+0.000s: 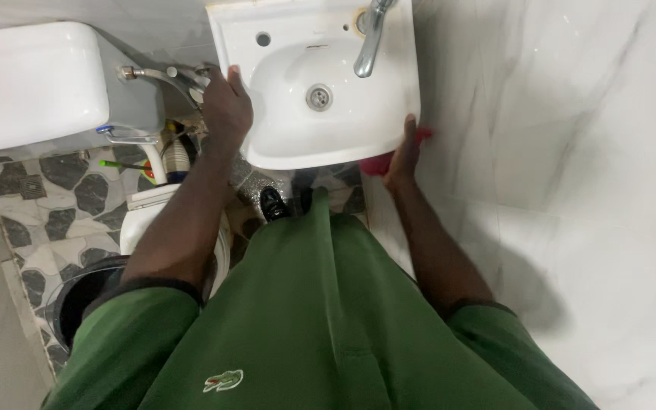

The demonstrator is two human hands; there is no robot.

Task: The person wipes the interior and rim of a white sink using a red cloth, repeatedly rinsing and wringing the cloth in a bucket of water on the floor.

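Left hand (pixel 226 106) gripping sink (pixel 282 140); right hand (pixel 402 159), perhaps red cloth (pixel 380 162).

A small white wall-hung sink (pixel 298 129) is seen from above, its oval basin bare around a round metal drain, with a chrome tap set at its back rim. A pink-red cloth (pixel 380 162) is pressed against the underside of its right front edge, largely hidden beneath the rim.
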